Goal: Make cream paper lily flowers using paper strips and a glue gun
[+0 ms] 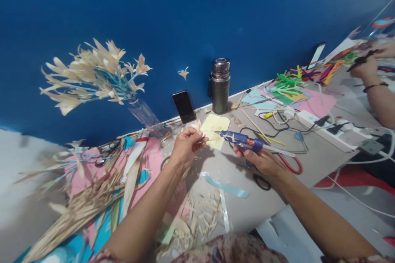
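My right hand (261,161) is wrapped round a blue hot glue gun (242,139), with a clear glue stick poking out of its back end. The gun's nozzle points left, a short gap away from my left hand (189,144). The fingers of that hand pinch a small pale husk flower piece (195,125); its lower part is hidden by the fingers. Under and between the hands lies a yellow paper sheet (216,125) with dried glue marks. Red-handled scissors (290,164) are partly covered by my right forearm.
A clear vase (146,117) of husk flowers (101,72) leans at left above dried husks (92,201). A phone (184,107) and a dark flask (220,88) stand by the blue wall. Cables run to a power strip (327,129). A co-worker's hand (367,70) works at far right.
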### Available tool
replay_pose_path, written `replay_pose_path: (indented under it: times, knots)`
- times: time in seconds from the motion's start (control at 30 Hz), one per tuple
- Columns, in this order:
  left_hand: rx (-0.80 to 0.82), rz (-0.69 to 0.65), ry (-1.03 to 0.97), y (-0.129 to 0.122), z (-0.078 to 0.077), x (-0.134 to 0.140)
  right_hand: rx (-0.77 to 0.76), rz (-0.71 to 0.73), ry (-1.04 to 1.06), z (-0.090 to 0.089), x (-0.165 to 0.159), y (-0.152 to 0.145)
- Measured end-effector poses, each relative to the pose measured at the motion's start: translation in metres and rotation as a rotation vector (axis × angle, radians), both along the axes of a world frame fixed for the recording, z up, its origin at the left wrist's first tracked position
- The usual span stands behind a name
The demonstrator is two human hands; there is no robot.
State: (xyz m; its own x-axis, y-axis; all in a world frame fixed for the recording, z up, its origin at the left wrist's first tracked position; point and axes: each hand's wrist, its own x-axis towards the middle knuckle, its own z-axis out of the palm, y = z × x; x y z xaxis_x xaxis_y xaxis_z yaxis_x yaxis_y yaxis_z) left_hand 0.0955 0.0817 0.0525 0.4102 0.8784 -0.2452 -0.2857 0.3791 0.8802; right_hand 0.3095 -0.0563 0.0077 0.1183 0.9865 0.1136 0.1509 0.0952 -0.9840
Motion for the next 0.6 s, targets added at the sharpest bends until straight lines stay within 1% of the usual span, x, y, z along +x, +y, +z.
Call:
replay_pose_path:
  times: [0.07,0.13,0.27,0.3,0.37,0.43,0.47,0.53,0.6]
  knots:
    - [-0.148,0.04,-0.011,-0.002,0.002,0.002,-0.015,-0.013,-0.002,0.0,0.0,-0.001]
    - [-0.212,0.045,-0.018,-0.004,0.003,0.004,-0.036,-0.017,-0.004,0.001,-0.001,-0.002]
    - [-0.226,0.051,-0.033,-0.008,0.003,0.005,-0.059,-0.014,0.015,0.004,-0.006,-0.002]
    - [-0.23,0.052,-0.037,-0.01,0.003,0.005,-0.053,-0.039,0.01,0.004,-0.008,0.0]
    - [-0.218,0.045,-0.043,-0.015,0.002,0.008,-0.027,-0.147,-0.016,0.007,-0.014,0.005]
    - [-0.144,0.044,-0.056,-0.022,-0.001,0.012,0.011,-0.289,-0.033,0.013,-0.023,0.013]
    - [-0.078,0.051,-0.059,-0.027,-0.003,0.014,0.033,-0.344,-0.028,0.016,-0.028,0.017]
    - [0.089,0.08,-0.035,-0.036,-0.006,0.019,0.07,-0.38,0.008,0.023,-0.038,0.025]
    - [0.246,0.114,0.017,-0.045,-0.007,0.021,0.096,-0.367,0.079,0.028,-0.047,0.029]
